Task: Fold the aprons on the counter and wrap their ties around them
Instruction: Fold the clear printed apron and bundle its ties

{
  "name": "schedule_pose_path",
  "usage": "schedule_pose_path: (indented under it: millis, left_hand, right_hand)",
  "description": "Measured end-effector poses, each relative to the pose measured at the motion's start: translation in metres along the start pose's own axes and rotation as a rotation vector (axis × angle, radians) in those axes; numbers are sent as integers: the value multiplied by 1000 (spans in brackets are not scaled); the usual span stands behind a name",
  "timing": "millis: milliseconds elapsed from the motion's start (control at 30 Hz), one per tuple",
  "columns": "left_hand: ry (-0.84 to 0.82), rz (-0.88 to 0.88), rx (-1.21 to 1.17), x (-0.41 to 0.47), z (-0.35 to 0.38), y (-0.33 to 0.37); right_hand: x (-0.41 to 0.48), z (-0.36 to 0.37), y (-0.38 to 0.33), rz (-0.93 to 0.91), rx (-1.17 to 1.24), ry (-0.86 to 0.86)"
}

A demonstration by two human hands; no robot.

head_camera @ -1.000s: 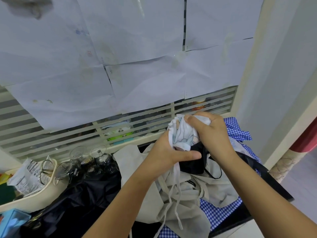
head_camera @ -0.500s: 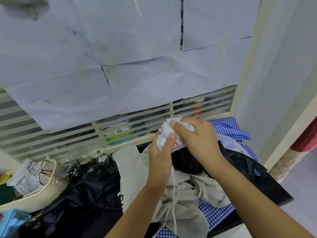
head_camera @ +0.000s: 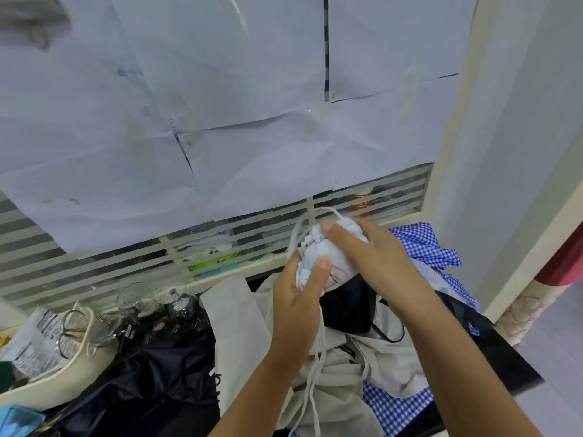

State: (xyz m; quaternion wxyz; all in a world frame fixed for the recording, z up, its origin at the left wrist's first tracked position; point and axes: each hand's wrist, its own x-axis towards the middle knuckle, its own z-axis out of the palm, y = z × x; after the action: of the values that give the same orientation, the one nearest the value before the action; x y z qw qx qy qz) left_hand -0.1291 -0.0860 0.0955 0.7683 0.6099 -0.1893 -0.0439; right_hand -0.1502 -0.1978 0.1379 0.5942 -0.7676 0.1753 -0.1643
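A small bundled white apron (head_camera: 325,257) with a printed pattern is held above the counter between both hands. My left hand (head_camera: 298,298) grips its lower left side, thumb pressed on the front. My right hand (head_camera: 369,253) curls over its top and right side. A white tie (head_camera: 310,216) loops over the top of the bundle, and more white ties (head_camera: 315,383) hang down below my left wrist. Under the hands lies a heap of aprons: beige (head_camera: 239,329), black (head_camera: 347,307), and blue-checked (head_camera: 422,244).
A dark cloth (head_camera: 135,395) covers the counter's left part. Glass jars (head_camera: 170,307) stand by the slatted window ledge (head_camera: 220,279). A cream tray (head_camera: 47,392) with a printed packet sits at far left. A white wall post (head_camera: 504,216) bounds the right side.
Both hands have turned the white bundle and lifted it slightly. A tie now loops over its top, and my left thumb has shifted up onto the front.
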Motion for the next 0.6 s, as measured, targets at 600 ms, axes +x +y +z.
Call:
schedule_pose_path:
  millis: [600]
  left_hand:
    - [-605, -503, 54, 59, -8, -14]
  right_hand:
    - [81, -10, 23, -366, -553, -145]
